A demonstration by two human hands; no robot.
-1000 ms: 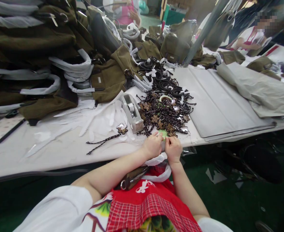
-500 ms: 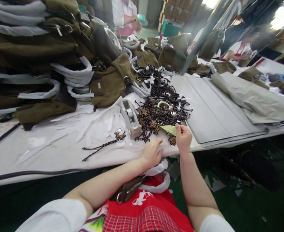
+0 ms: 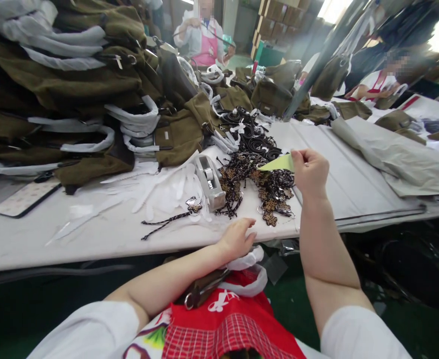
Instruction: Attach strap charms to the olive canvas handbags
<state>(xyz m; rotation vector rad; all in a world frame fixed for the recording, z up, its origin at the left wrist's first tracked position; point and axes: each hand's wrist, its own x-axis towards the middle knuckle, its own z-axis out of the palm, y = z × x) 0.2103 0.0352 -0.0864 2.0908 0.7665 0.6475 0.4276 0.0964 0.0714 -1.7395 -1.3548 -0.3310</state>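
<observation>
Fingers of the right hand (image 3: pixel 312 172) pinch a green slip (image 3: pixel 279 164) over leopard-print charms (image 3: pixel 269 218) on the desk (image 3: pixel 105 234), apparently mid-carry; the left hand (image 3: pixel 236 240) is loosely open. Any release calls for clearance from them.

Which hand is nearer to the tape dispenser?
Left. The left hand is in front of the tape dispenser; the right hand is farther, to its right, holding a green sheet.

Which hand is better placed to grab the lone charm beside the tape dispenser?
Left, I'd say: the left hand looks empty and is nearer the charm; the right hand pinches a green sheet.
</observation>
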